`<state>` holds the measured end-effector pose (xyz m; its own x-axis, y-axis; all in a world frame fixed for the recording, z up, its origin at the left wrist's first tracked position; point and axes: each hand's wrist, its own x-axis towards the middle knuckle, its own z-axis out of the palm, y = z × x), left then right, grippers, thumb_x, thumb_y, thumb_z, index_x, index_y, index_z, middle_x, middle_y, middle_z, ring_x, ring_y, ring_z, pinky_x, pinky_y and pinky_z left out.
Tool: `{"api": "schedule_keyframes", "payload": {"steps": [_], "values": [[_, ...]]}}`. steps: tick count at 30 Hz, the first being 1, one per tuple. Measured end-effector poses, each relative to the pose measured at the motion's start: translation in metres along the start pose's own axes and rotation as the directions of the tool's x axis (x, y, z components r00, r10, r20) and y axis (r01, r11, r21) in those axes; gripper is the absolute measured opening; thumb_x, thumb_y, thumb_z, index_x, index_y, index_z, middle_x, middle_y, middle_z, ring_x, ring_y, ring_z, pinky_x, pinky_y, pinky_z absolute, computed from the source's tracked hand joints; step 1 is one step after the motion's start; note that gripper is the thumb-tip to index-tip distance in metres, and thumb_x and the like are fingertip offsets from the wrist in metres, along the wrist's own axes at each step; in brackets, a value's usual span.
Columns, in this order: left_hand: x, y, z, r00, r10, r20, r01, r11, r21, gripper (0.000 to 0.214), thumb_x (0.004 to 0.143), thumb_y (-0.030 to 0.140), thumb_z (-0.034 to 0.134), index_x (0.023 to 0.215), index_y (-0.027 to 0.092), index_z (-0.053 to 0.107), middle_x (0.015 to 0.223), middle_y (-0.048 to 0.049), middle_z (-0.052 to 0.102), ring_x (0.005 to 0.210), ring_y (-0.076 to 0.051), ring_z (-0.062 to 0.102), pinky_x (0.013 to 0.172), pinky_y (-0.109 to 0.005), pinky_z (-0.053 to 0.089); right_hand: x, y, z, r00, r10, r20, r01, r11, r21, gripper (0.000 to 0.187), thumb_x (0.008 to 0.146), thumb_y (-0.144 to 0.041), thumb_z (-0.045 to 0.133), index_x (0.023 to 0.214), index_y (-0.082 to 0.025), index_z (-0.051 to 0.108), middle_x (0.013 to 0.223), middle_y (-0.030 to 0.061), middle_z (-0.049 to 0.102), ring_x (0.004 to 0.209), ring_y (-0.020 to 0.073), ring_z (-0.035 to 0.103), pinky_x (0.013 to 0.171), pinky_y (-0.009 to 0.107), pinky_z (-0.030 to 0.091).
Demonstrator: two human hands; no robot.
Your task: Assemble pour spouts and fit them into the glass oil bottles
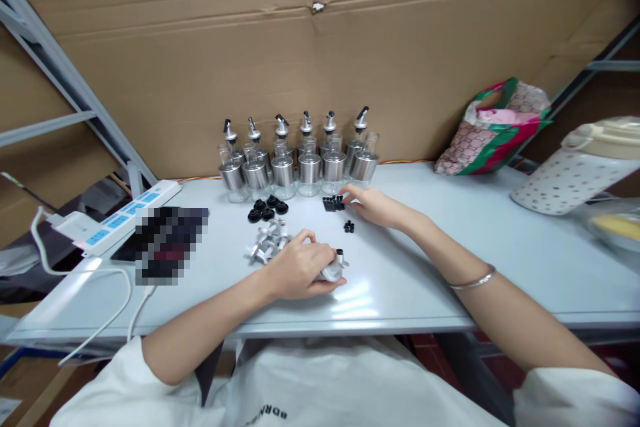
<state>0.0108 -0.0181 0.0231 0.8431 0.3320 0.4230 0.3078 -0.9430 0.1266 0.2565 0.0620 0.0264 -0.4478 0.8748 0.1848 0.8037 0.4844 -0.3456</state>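
Note:
My left hand (303, 268) is closed around a silver pourer spout (332, 271) with a small black piece at its tip, held just above the table. My right hand (373, 204) reaches to a row of small black spout flaps (332, 203), thumb and finger pinching at its right end. A little cluster of tiny black parts (349, 227) lies just below that hand. Left of my left hand is a heap of silver spout pieces (267, 243). Several black ribbed stoppers (267, 208) are grouped behind the heap.
Two rows of glass bottles with steel sleeves (309, 167) stand at the back; the rear ones carry pourers. A power strip (127, 217) and a blurred dark device (170, 243) lie left, with white cables. A patterned bag (493, 133) and a spotted flask (575, 167) stand right.

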Motion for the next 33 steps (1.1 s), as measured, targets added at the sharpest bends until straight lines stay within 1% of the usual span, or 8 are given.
{"api": "schedule_keyframes", "payload": {"steps": [3,6,9,11,14,16,25,33], "values": [[0.0,0.0,0.001,0.995,-0.078,0.056,0.081,0.996,-0.047,0.034,0.093,0.049,0.043,0.081,0.018,0.051,0.081,-0.0062,0.068,0.064,-0.016,0.056,0.079,-0.034,0.044,-0.001,-0.007,-0.005,0.999,-0.02,-0.04,0.019,1.0,-0.022,0.038,0.085,-0.001,0.044,0.12,-0.015,0.052,0.103,0.011,0.073,0.091,0.0217,0.069,0.082,0.033,0.051],[0.0,0.0,0.001,0.977,-0.199,0.071,0.206,0.972,-0.113,0.042,0.092,0.058,0.039,0.083,0.018,0.05,0.081,-0.0065,0.068,0.063,-0.017,0.055,0.075,-0.033,0.045,-0.006,-0.022,-0.014,0.976,-0.129,-0.174,0.115,0.989,-0.09,0.026,0.093,-0.016,0.043,0.116,-0.016,0.056,0.101,0.0119,0.071,0.091,0.0236,0.067,0.082,0.036,0.05],[0.0,-0.001,0.002,0.961,-0.274,0.038,0.275,0.934,-0.229,0.057,0.091,0.067,0.022,0.092,0.018,0.05,0.083,-0.0078,0.067,0.07,-0.019,0.058,0.074,-0.033,0.046,-0.015,-0.044,-0.017,0.904,-0.316,-0.288,0.281,0.947,-0.156,0.028,0.097,-0.025,0.038,0.115,-0.016,0.057,0.099,0.0118,0.07,0.09,0.0233,0.064,0.08,0.036,0.049],[0.0,-0.002,0.003,0.955,-0.296,0.022,0.289,0.909,-0.302,0.068,0.087,0.073,0.012,0.096,0.017,0.05,0.082,-0.0075,0.065,0.073,-0.02,0.059,0.074,-0.032,0.046,-0.021,-0.059,-0.014,0.841,-0.453,-0.298,0.407,0.89,-0.206,0.029,0.098,-0.026,0.036,0.115,-0.016,0.058,0.093,0.0108,0.07,0.084,0.0217,0.063,0.075,0.034,0.048],[0.0,-0.003,0.003,0.953,-0.303,0.015,0.288,0.886,-0.363,0.073,0.082,0.078,0.011,0.097,0.017,0.049,0.081,-0.007,0.062,0.072,-0.02,0.058,0.073,-0.032,0.047,-0.028,-0.076,-0.006,0.743,-0.598,-0.301,0.551,0.801,-0.234,0.031,0.098,-0.019,0.031,0.107,-0.016,0.06,0.094,0.0102,0.07,0.081,0.0183,0.063,0.071,0.03,0.047],[-0.001,-0.004,0.003,0.951,-0.309,0.001,0.284,0.872,-0.397,0.072,0.082,0.08,0.013,0.096,0.018,0.048,0.081,-0.0067,0.061,0.072,-0.02,0.057,0.071,-0.032,0.046,-0.03,-0.081,-0.003,0.712,-0.625,-0.32,0.586,0.78,-0.22,0.031,0.098,-0.014,0.029,0.101,-0.016,0.06,0.089,0.009,0.069,0.077,0.0164,0.062,0.069,0.028,0.046],[-0.005,-0.006,0.002,0.934,-0.35,0.079,0.325,0.732,-0.599,0.056,0.085,0.073,0.026,0.095,0.02,0.041,0.077,-0.0009,0.053,0.065,-0.015,0.048,0.064,-0.029,0.042,-0.03,-0.084,-0.001,0.722,-0.6,-0.345,0.571,0.798,-0.192,0.023,0.098,-0.017,0.032,0.1,-0.017,0.054,0.075,0.0039,0.064,0.067,0.015,0.057,0.065,0.026,0.043],[-0.005,-0.006,0.005,0.915,-0.362,0.176,0.358,0.531,-0.768,0.05,0.081,0.065,0.045,0.095,0.018,0.042,0.075,0.0001,0.052,0.065,-0.014,0.046,0.063,-0.027,0.039,-0.031,-0.083,-0.002,0.678,-0.655,-0.332,0.592,0.755,-0.281,0.024,0.099,-0.018,0.03,0.094,-0.017,0.054,0.076,0.0054,0.063,0.065,0.0153,0.054,0.063,0.026,0.041]]}}
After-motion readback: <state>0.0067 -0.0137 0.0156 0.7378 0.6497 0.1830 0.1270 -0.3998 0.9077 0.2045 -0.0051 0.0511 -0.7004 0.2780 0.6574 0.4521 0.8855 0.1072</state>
